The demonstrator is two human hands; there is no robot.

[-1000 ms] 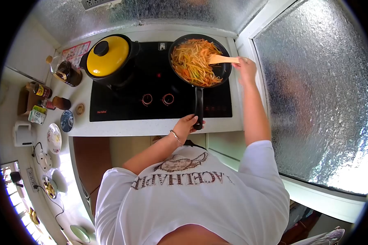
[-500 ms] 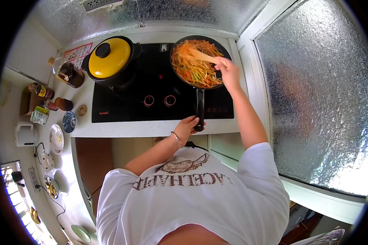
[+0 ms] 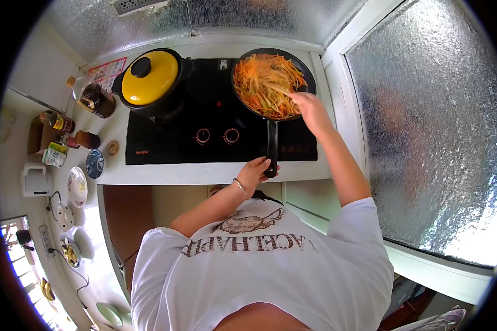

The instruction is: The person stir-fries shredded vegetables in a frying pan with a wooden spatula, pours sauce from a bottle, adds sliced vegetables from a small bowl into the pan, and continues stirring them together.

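A black frying pan (image 3: 310,83) rests on the right side of the black cooktop (image 3: 165,144). Its handle points toward me, and my left hand (image 3: 254,171) is wrapped around the end of it. Shredded vegetables (image 3: 259,74), mostly orange and pale strips, cover much of the pan. My right hand (image 3: 313,110) is closed on a wooden spatula (image 3: 280,88) at the pan's right front edge. The spatula's blade is down among the strips and largely hidden by them.
Left of the pan stands a black pot with a yellow lid (image 3: 149,80). A bottle of dark liquid (image 3: 96,101), jars and a blue-patterned bowl (image 3: 94,164) line the left counter. A textured glass panel (image 3: 425,132) bounds the right side.
My right hand has moved slightly down and right, and the spatula's blade has sunk into the vegetables. The strips have shifted in the pan. My left hand still grips the handle.
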